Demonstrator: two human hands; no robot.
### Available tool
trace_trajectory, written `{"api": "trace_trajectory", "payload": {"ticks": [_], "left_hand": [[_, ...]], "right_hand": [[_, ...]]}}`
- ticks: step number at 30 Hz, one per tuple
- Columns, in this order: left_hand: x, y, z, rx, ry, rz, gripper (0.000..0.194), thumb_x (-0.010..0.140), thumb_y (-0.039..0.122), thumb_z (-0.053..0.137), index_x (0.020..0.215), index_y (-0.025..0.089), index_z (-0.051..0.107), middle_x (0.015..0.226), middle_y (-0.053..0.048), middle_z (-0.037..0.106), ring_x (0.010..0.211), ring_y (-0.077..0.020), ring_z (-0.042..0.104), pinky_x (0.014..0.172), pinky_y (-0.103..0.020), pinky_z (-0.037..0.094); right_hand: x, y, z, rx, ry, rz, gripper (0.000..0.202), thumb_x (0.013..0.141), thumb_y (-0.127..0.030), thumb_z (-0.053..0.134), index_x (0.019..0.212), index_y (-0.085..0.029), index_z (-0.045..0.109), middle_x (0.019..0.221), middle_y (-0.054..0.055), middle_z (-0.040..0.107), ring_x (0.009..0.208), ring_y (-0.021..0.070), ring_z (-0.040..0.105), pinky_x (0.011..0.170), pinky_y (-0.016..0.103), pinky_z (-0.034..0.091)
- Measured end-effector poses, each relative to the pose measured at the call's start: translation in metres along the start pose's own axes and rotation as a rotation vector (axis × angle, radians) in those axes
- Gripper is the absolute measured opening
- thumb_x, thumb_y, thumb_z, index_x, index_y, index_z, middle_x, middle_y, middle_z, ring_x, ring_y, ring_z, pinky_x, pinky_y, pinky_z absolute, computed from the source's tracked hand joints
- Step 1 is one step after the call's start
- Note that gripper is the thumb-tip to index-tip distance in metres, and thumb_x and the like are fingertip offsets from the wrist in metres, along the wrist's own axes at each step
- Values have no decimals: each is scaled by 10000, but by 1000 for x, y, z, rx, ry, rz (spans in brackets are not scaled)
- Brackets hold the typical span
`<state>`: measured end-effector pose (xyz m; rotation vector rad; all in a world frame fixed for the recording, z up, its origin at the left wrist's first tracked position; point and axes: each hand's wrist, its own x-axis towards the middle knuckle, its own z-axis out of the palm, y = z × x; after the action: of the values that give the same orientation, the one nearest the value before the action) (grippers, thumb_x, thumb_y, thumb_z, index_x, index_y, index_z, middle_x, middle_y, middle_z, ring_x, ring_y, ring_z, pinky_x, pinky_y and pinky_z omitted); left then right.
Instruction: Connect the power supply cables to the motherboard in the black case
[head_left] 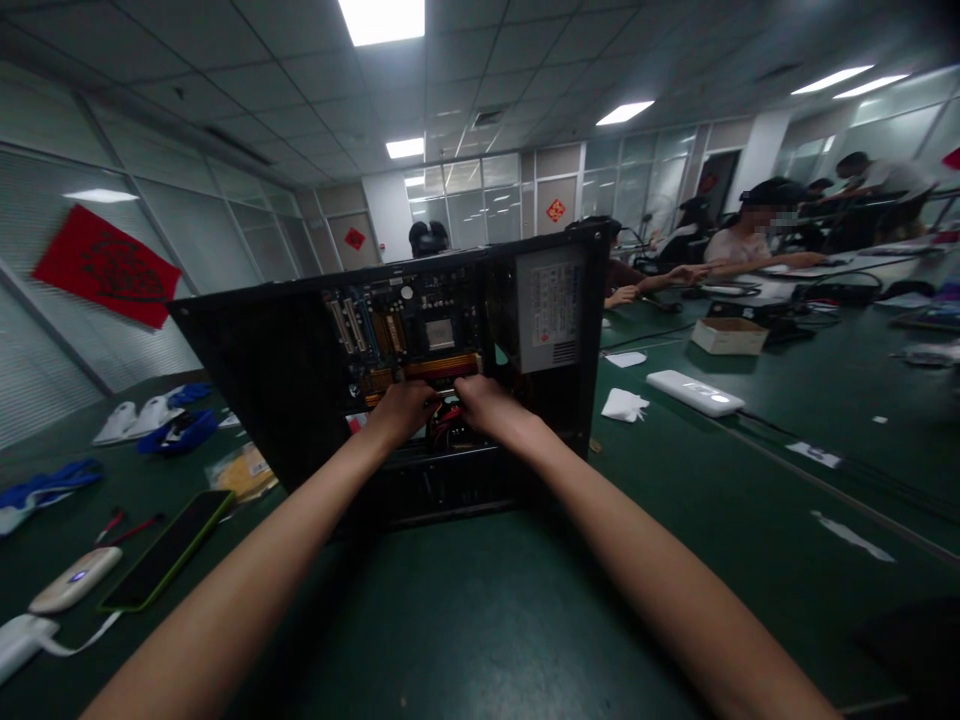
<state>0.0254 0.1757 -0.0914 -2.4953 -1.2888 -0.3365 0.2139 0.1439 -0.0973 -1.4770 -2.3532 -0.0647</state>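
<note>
No word or number can be read for certain. In the computer case [255, 370], the pale label [553, 300] on the grey power supply [529, 352] carries rows of small print, a red mark near its lower left and bluish lettering along its right edge, all too blurred to make out. A large red sheet [109, 265] at the left bears a dark, character-like pattern; 2 smaller red signs, the left diamond [355, 238] and the right diamond [555, 210], hang at the back, their figures illegible. Dark marks on the white oblong device [696, 393] cannot be deciphered either.
</note>
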Motion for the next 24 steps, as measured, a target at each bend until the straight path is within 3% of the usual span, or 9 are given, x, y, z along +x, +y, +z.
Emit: {"api": "trace_trajectory", "payload": {"ticks": [10, 24], "left_hand": [[1, 7, -9, 1, -76, -59, 220, 935, 249, 599, 989, 164, 794, 981, -126, 770, 922, -251, 724, 788, -306, 522], [5, 6, -7, -20, -35, 12, 211, 922, 178, 593, 976, 131, 791, 995, -150, 768, 937, -259, 728, 805, -313, 530]], "right_hand": [[5, 3, 4, -17, 23, -27, 263, 893, -53, 539, 1123, -105, 657, 1172, 163, 663, 1080, 242, 631, 859, 283, 451], [11, 1, 2, -94, 73, -54, 232, 908, -85, 519, 1078, -113, 674, 1136, 149, 659, 1021, 236, 642, 804, 283, 452]]}}
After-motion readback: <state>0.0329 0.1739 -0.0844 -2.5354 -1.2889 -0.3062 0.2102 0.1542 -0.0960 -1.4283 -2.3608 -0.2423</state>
